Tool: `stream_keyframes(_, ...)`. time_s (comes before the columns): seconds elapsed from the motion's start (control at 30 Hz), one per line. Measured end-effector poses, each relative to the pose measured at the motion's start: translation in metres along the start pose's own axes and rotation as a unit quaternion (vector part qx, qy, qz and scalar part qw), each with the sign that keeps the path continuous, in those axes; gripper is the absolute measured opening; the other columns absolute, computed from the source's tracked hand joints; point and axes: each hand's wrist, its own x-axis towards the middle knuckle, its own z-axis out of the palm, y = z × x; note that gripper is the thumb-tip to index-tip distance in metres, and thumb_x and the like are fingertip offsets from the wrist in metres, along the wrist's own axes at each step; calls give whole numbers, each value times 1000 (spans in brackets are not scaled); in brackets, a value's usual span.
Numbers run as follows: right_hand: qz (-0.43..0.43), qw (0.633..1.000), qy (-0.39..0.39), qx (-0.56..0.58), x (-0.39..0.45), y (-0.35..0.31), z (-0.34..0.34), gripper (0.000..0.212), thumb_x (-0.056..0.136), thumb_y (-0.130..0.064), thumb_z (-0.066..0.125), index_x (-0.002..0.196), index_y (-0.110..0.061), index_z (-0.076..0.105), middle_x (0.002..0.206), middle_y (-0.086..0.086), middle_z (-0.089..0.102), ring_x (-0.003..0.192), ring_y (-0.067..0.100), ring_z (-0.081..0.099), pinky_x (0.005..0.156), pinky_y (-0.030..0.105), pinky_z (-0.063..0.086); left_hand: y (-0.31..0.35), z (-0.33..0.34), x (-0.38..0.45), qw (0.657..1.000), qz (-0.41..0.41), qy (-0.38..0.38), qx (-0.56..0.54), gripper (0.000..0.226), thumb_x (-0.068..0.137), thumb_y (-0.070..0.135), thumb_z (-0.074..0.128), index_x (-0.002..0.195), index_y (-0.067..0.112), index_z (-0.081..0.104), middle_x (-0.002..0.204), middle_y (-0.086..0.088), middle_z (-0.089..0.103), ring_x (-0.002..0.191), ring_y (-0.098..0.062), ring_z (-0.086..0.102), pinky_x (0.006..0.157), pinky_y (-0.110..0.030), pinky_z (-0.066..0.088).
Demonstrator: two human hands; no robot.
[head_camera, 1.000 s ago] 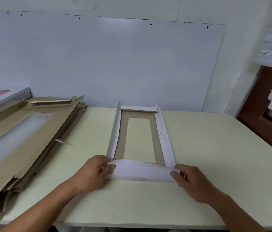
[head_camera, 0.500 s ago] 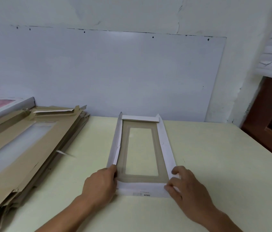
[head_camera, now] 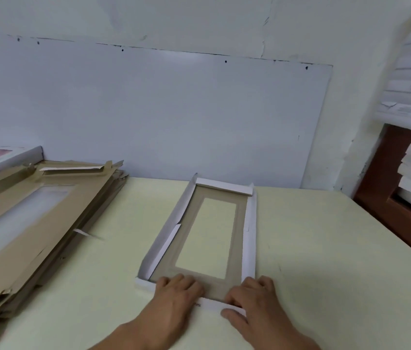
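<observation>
A flat cardboard box blank with a rectangular window and white folded-up side flaps lies lengthwise on the pale yellow table. My left hand presses flat on its near end, fingers over the brown inner face. My right hand presses beside it on the near right corner, thumb against the white near flap. The near flap lies folded down under both hands.
A thick stack of brown flattened window boxes fills the table's left side. A white board leans on the wall behind. White boxes are piled on a brown shelf at the right.
The near white flap, raised and curved between both hands a second ago, has been folded down flat. Both hands moved onto it and now press it. The camera swung left.
</observation>
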Motion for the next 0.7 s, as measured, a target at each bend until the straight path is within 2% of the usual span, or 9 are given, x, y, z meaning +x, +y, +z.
stream_keyframes(0.1, 14, 988, -122, 98, -3, 13, -9, 40, 71, -70, 67, 91, -35, 66, 89, -26, 51, 107, -13, 35, 93, 14, 26, -9, -8, -4, 1000, 4, -29, 0, 30, 73, 6, 31, 93, 25, 41, 93, 10, 41, 90, -10, 35, 84, -31, 27)
stream_keyframes(0.2, -34, 971, -204, 116, -3, 37, -31, 47, 70, -69, 71, 105, -37, 68, 109, -27, 56, 123, -7, 38, 107, 17, 23, -22, -21, -12, 997, 45, -63, -19, 30, 59, 7, 29, 83, 22, 38, 86, 7, 41, 84, -7, 32, 84, -34, 26)
stream_keyframes(0.27, -26, 971, -218, 95, 2, 51, -45, 43, 75, -60, 71, 109, -36, 69, 112, -27, 54, 121, -7, 40, 109, 19, 25, -35, -29, -16, 993, 60, -96, -27, 29, 54, 7, 31, 78, 20, 39, 83, 6, 42, 83, -6, 31, 82, -33, 26)
stream_keyframes(0.33, -21, 977, -210, 34, 9, 67, -55, 26, 83, -48, 69, 103, -32, 69, 106, -22, 56, 112, -4, 43, 103, 24, 33, -48, -36, -20, 989, 70, -122, -34, 26, 54, 5, 37, 75, 20, 40, 81, 6, 43, 84, -6, 34, 83, -33, 29)
stream_keyframes(0.4, 0, 971, -235, -35, 14, 77, -64, 15, 89, -44, 64, 97, -31, 67, 98, -22, 55, 104, -2, 44, 97, 25, 35, -64, -42, -25, 990, 61, -124, -28, 26, 54, 2, 43, 72, 21, 40, 79, 8, 43, 88, -3, 34, 87, -32, 30)
stream_keyframes(0.5, 41, 952, -300, -43, 20, 75, -68, 15, 92, -42, 60, 94, -28, 66, 91, -19, 57, 92, 2, 52, 88, 25, 41, -86, -56, -26, 997, 21, -69, 4, 23, 60, 6, 54, 73, 24, 56, 94, 18, 50, 102, -1, 39, 90, -33, 30)
stream_keyframes(0.57, 40, 946, -321, -24, 25, 58, -64, 19, 94, -41, 55, 93, -24, 64, 91, -12, 61, 87, 8, 56, 82, 32, 46, -91, -65, -21, 998, 2, 11, 65, 37, 61, 4, 51, 78, 30, 70, 110, 7, 61, 107, -17, 53, 85, -38, 39)
stream_keyframes(0.63, 28, 950, -311, -6, 33, 36, -53, 25, 97, -39, 50, 85, -19, 61, 87, -5, 60, 83, 16, 56, 77, 37, 45, -82, -69, -14, 995, -35, 81, 44, 54, 63, -2, 43, 98, 24, 75, 109, -1, 65, 96, -27, 63, 73, -36, 47)
stream_keyframes(0.7, 20, 955, -296, -4, 45, 13, -39, 28, 100, -33, 47, 81, -15, 56, 83, -1, 56, 83, 23, 54, 75, 38, 41, -59, -64, -9, 988, -71, 132, -34, 55, 73, 1, 42, 117, 20, 68, 110, 3, 64, 96, -21, 64, 75, -32, 51)
